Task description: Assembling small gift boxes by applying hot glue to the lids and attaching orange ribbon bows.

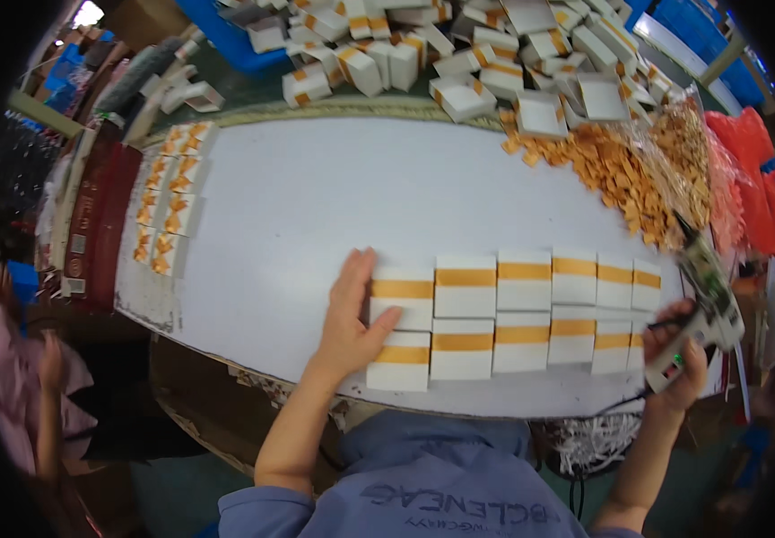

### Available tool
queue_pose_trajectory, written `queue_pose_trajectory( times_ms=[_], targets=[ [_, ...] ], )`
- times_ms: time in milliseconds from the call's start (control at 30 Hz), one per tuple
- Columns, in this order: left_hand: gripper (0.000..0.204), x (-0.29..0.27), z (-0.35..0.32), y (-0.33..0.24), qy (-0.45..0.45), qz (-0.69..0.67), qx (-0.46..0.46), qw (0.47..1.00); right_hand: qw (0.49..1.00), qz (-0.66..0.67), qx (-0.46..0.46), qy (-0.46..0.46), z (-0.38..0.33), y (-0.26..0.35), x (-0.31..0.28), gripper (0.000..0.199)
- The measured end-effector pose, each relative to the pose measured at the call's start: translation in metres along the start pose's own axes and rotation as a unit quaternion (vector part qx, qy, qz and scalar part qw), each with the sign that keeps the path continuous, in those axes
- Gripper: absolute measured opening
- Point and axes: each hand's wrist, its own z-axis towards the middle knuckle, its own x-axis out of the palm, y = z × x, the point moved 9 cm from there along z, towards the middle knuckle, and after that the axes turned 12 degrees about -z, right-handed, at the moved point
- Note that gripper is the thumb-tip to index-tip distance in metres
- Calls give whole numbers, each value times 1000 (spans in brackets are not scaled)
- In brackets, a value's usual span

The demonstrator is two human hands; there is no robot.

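Two rows of small white boxes (pixel 465 294) with gold ribbon bands lie side by side along the near edge of the table. Against their left end rests my left hand (pixel 344 327), fingers stretched out and thumb over the leftmost boxes. My right hand (pixel 680 357) is closed around the handle of a glue gun (pixel 710 291), just right of the rows; its dark nozzle points up and away, toward a heap of gold ribbon bows (pixel 616 179). At the table's left, more white boxes (pixel 187 193) carry gold bows on top.
A large pile of white boxes with gold bands (pixel 495 67) covers the far side. A clear plastic bag (pixel 674 148) and red plastic bags (pixel 751 179) sit at the far right. A dark red carton (pixel 105 224) stands along the left edge. Another person (pixel 33 386) is at the left.
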Motion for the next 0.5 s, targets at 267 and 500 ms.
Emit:
queue_pose_trajectory(
  times_ms=[267, 500],
  targets=[
    [70, 3, 7, -7, 49, 18, -34, 998, 967, -41, 176, 181, 1, -77, 126, 44],
    [73, 5, 5, -10, 18, 79, 0, 997, 886, -304, 196, 289, -8, -110, 163, 24]
  ],
)
